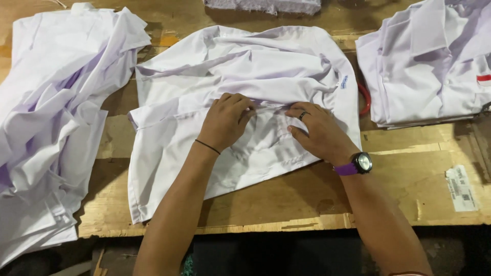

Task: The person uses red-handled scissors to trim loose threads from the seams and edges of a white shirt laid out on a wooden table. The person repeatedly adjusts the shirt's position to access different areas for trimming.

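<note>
The left hand lies knuckles up on a white shirt, its grip narrow, the fingertips curled down and pinching a fold of the cloth just where the rumpled upper part meets the flatter lower part. The right hand rests just beside it, fingers bent and pressing the same fold, its grip likewise narrow with cloth caught under the fingertips; the two hands sit near each other without touching. A dark ring shows on one finger of the right hand, a watch with a purple strap circles that wrist, and a thin black band crosses the left wrist. The shirt is spread in the middle of the wooden table, its hem reaching toward the near edge. Toward the left edge lies a loose heap of white garments, spilling over the near edge. At the far right corner sits a neater stack of folded white shirts, with a bit of a red ring-shaped thing showing between it and the middle shirt. A white label is stuck on the table near the right edge.
</note>
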